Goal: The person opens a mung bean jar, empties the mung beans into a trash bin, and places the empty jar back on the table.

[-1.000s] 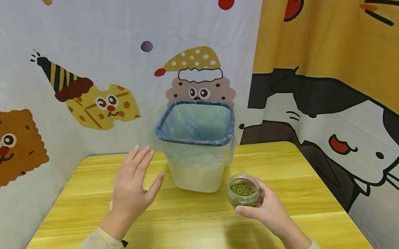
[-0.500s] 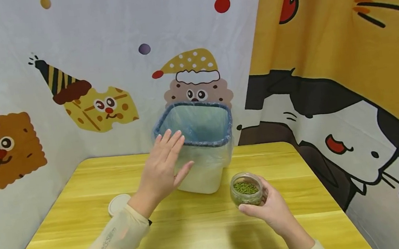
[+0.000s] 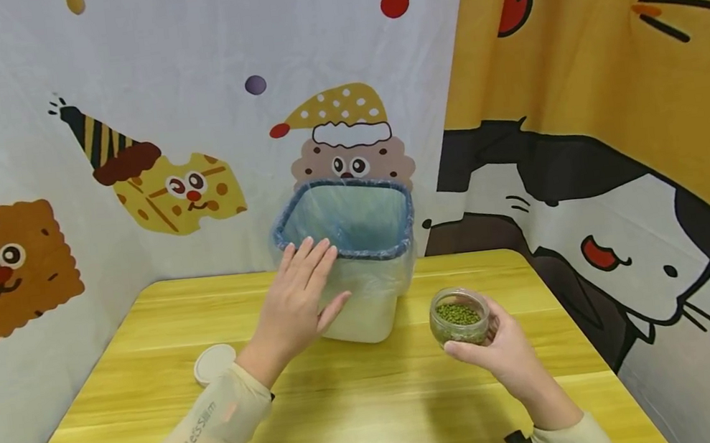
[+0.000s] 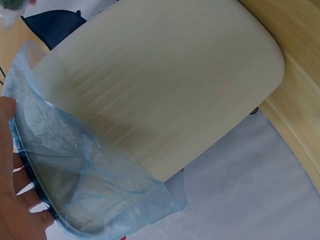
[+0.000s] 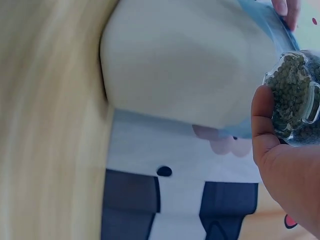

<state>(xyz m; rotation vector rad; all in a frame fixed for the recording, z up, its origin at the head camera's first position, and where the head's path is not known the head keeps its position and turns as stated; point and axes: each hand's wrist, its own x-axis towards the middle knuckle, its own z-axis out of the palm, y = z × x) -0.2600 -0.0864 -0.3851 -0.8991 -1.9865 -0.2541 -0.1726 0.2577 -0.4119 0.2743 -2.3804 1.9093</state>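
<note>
My right hand (image 3: 501,350) grips a small round glass jar (image 3: 461,337), its thumb on the near side. Green mung beans (image 3: 458,314) fill much of the jar, which has no lid on and is held above the table. My left hand (image 3: 295,303) is at the near left rim of a cream trash bin (image 3: 368,314), with straight fingers. A translucent blue bag (image 4: 90,170) lines the bin and folds over its dark blue rim (image 3: 374,254). In the left wrist view the fingertips (image 4: 45,217) are right at that rim.
A round white lid (image 3: 214,364) lies on the yellow wood-grain table (image 3: 350,424), left of my left forearm. Cartoon-printed curtains (image 3: 183,66) hang behind the table and along its right side.
My left hand has moved right, from beside the bin to its near rim, uncovering the white lid. My right hand has shifted the jar a little right and up.
</note>
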